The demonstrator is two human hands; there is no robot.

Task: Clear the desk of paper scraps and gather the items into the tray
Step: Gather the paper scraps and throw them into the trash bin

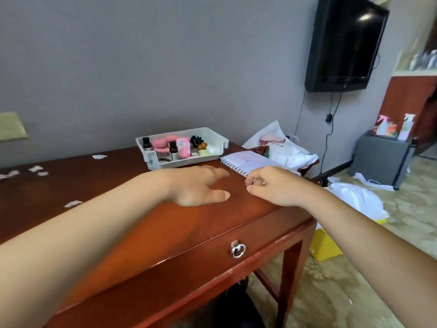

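Two bare forearms reached in over the near edge of the reddish worktop (146, 233), above a drawer with a ring pull (238, 249). At far left, several paper scraps (35, 169) lay scattered along the back of the surface, with another scrap (72, 204) alone nearer the front, all well apart from both hands. The left hand (198, 185) lay flat and open, palm down on the wood, holding nothing. Behind it the white tray (151, 159) already held small bottles, pink items and other bits. The right hand (267, 183) was curled, fingertips pinched together; whether it held a scrap could not be told. A spiral notebook (246, 160) lay just beside the tray, partly behind that hand and close to the worktop's right end. The risk appeared twofold: a sweep of the flat hand could send light scraps off the edge onto the floor, and the far-left scraps could be missed, both hands being busy on the right. A careless nudge might also slide the notebook off the right end.
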